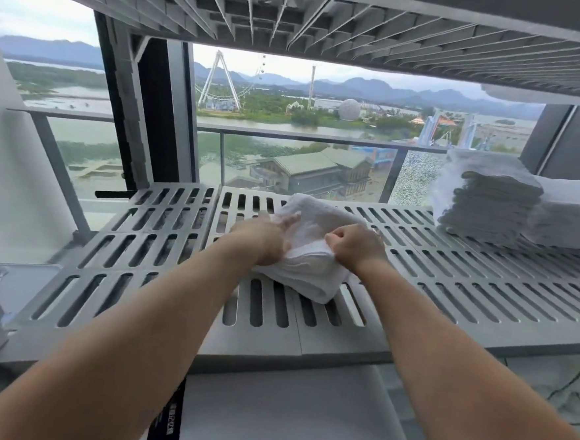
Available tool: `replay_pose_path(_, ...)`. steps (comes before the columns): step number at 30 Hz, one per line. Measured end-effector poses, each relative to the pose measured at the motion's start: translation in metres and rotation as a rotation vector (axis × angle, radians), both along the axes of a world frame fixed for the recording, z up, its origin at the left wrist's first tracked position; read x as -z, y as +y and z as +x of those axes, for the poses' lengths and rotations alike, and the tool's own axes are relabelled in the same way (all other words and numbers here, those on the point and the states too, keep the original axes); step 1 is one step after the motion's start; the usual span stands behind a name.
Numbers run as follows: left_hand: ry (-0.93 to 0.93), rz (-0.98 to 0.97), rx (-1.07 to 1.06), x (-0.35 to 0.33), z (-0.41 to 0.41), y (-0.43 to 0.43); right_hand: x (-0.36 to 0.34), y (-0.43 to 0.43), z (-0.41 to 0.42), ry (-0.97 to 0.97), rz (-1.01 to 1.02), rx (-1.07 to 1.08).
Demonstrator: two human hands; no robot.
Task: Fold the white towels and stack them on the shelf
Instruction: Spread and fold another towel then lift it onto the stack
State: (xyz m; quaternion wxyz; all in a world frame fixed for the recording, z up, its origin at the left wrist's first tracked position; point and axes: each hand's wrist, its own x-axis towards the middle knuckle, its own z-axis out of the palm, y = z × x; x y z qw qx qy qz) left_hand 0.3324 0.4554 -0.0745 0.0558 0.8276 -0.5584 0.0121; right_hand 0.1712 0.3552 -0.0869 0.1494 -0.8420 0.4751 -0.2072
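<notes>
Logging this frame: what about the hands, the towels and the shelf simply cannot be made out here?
- Head view, left hand: fingertips buried in the towel, so its grip is unclear.
- Head view, right hand: fingertips curled under its knuckles on the towel.
- Folded stack: blurred, layers uncountable; the pile beside it is cut by the right edge.
- White item on the upper shelf: mostly hidden by that shelf's rim.
</notes>
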Motion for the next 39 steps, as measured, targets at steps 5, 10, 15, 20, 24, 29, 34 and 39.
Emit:
replay_pose_path(5,0.164,0.155,0.054,-0.011,-0.018,-0.008,-0.014,0.008,0.005,0.155,0.229,0.080)
replay_pose_path(10,0.301,0.100,0.062,-0.001,-0.020,-0.013,-0.004,0.018,0.007,0.121,0.230,0.221)
replay_pose_path(15,0.340,-0.021,0.030,0.011,-0.023,-0.013,0.022,0.028,-0.008,-0.356,0.214,0.050)
replay_pose_path(20,0.340,-0.064,0.030,0.010,-0.027,-0.012,0.035,0.028,-0.026,-0.462,0.136,-0.089)
replay_pose_path(24,0.341,-0.136,-0.009,0.010,-0.041,-0.008,0.036,0.030,-0.033,-0.506,0.074,-0.156)
replay_pose_path(29,0.331,-0.202,-0.001,0.003,-0.083,-0.017,0.020,0.015,-0.063,-0.472,-0.039,-0.154)
replay_pose_path(34,0.281,-0.293,0.071,-0.007,-0.150,-0.043,0.005,-0.005,-0.132,-0.534,-0.108,-0.095)
replay_pose_path(39,0.259,-0.362,0.169,-0.021,-0.226,-0.074,-0.009,-0.036,-0.217,-0.571,-0.129,-0.072)
